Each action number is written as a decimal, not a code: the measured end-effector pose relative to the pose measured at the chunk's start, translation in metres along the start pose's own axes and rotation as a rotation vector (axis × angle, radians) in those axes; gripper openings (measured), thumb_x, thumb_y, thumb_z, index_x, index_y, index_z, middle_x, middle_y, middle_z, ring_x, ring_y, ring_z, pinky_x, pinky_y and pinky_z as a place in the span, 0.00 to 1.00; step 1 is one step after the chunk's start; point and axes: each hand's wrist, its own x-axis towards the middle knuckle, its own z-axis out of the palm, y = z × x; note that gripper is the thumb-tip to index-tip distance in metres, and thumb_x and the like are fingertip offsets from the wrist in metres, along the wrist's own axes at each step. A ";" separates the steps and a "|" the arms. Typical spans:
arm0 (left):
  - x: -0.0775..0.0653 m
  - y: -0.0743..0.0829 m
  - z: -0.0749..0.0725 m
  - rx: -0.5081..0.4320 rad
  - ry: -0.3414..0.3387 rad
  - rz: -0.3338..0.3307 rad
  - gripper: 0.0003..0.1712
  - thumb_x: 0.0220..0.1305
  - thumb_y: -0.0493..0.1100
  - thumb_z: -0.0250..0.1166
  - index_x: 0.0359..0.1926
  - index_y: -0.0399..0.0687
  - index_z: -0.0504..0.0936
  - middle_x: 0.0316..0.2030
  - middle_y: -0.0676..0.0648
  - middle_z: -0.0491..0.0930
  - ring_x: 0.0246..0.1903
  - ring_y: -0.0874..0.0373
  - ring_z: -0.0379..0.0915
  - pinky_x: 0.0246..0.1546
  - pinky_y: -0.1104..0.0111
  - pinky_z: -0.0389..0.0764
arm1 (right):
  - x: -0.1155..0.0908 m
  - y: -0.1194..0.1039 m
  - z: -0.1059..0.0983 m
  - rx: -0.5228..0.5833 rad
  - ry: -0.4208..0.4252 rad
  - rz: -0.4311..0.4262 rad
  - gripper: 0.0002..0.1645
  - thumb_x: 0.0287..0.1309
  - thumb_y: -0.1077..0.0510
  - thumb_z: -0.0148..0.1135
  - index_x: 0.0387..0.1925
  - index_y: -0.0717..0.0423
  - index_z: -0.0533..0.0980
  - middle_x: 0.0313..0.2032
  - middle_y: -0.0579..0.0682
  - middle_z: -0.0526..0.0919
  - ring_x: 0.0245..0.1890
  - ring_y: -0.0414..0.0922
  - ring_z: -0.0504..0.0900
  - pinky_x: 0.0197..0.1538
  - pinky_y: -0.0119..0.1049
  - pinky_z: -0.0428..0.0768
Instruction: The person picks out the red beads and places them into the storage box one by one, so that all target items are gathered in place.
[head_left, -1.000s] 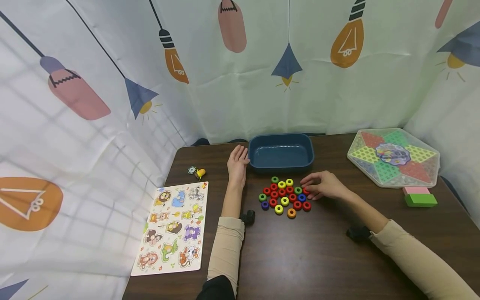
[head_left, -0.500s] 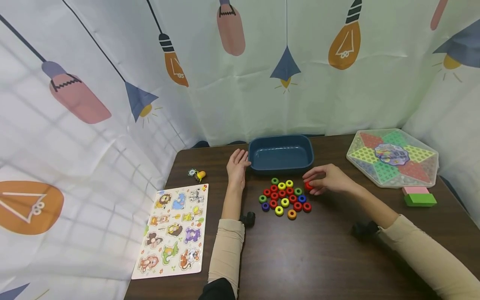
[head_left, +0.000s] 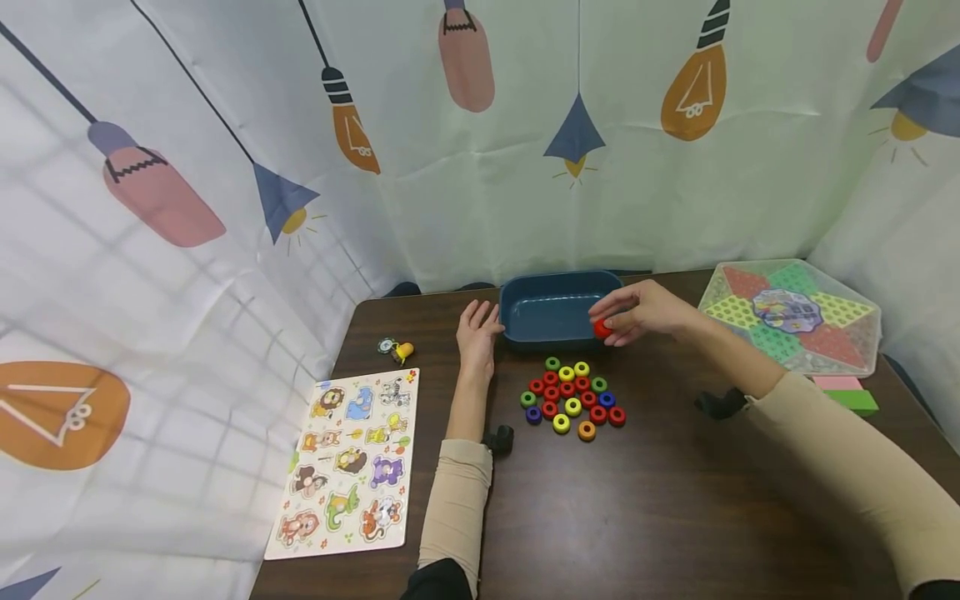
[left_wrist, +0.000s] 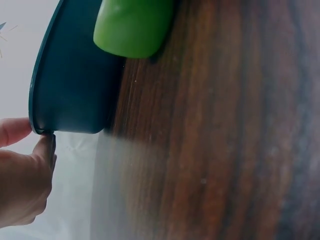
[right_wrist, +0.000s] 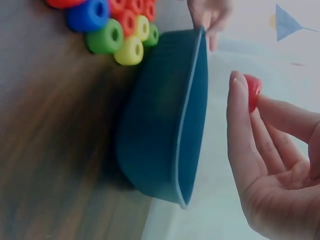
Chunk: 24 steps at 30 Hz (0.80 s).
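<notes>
My right hand (head_left: 648, 312) pinches a red ring bead (head_left: 602, 328) between thumb and fingertips, just above the right front corner of a dark blue tray (head_left: 555, 340). The right wrist view shows this red bead (right_wrist: 253, 92) raised above the level of the tray's rim (right_wrist: 181, 135). At the tray's left end, my left hand (head_left: 476, 340) holds the rim, with digits on both sides of it in the left wrist view. In front of the tray lies a cluster of red, yellow, green, blue and orange ring beads (head_left: 573, 407). A green bead (left_wrist: 132, 27) looms close in the left wrist view.
An animal puzzle board (head_left: 348, 467) lies at the left, with a small yellow trinket (head_left: 403, 352) behind it. At the right are a hexagonal star-patterned game box (head_left: 787, 312) and green and pink blocks (head_left: 853, 402). A patterned curtain (head_left: 480, 200) hangs behind the table.
My right hand has picked a red bead off the right side of the cluster and carried it up and away to the tray's right front corner. The left hand has stayed at the tray.
</notes>
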 end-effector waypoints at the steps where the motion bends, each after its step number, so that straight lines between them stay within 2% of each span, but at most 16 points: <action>1: 0.000 0.000 0.000 -0.001 0.002 -0.005 0.46 0.53 0.15 0.55 0.71 0.46 0.58 0.69 0.38 0.62 0.66 0.48 0.66 0.59 0.61 0.76 | 0.005 -0.003 -0.002 0.004 -0.006 0.004 0.23 0.63 0.63 0.63 0.59 0.62 0.75 0.55 0.63 0.80 0.43 0.65 0.84 0.45 0.54 0.84; 6: -0.002 -0.002 0.001 -0.009 0.014 -0.019 0.45 0.55 0.16 0.56 0.71 0.45 0.57 0.70 0.37 0.62 0.64 0.50 0.69 0.61 0.57 0.74 | 0.032 -0.017 -0.006 -0.015 -0.018 0.024 0.23 0.65 0.63 0.61 0.60 0.64 0.74 0.54 0.63 0.81 0.44 0.63 0.84 0.50 0.58 0.80; 11: -0.002 -0.003 0.002 -0.020 0.018 -0.013 0.44 0.55 0.17 0.58 0.71 0.44 0.57 0.69 0.36 0.63 0.64 0.47 0.68 0.60 0.59 0.76 | 0.061 -0.025 -0.002 -0.035 -0.011 0.053 0.22 0.66 0.64 0.58 0.61 0.66 0.73 0.52 0.62 0.82 0.46 0.63 0.83 0.53 0.60 0.78; 16: -0.002 -0.002 0.001 -0.011 0.040 -0.013 0.44 0.55 0.17 0.59 0.70 0.44 0.58 0.68 0.36 0.64 0.63 0.48 0.70 0.56 0.64 0.79 | 0.096 -0.022 0.007 -0.001 -0.013 0.084 0.21 0.65 0.66 0.59 0.59 0.65 0.74 0.53 0.62 0.82 0.45 0.63 0.84 0.52 0.58 0.80; 24: 0.000 -0.003 0.001 -0.029 0.046 -0.011 0.43 0.55 0.17 0.58 0.69 0.43 0.59 0.67 0.36 0.66 0.61 0.49 0.72 0.57 0.64 0.78 | 0.143 -0.015 0.024 -0.010 0.034 0.131 0.19 0.65 0.67 0.57 0.56 0.62 0.78 0.53 0.61 0.81 0.42 0.57 0.86 0.47 0.51 0.84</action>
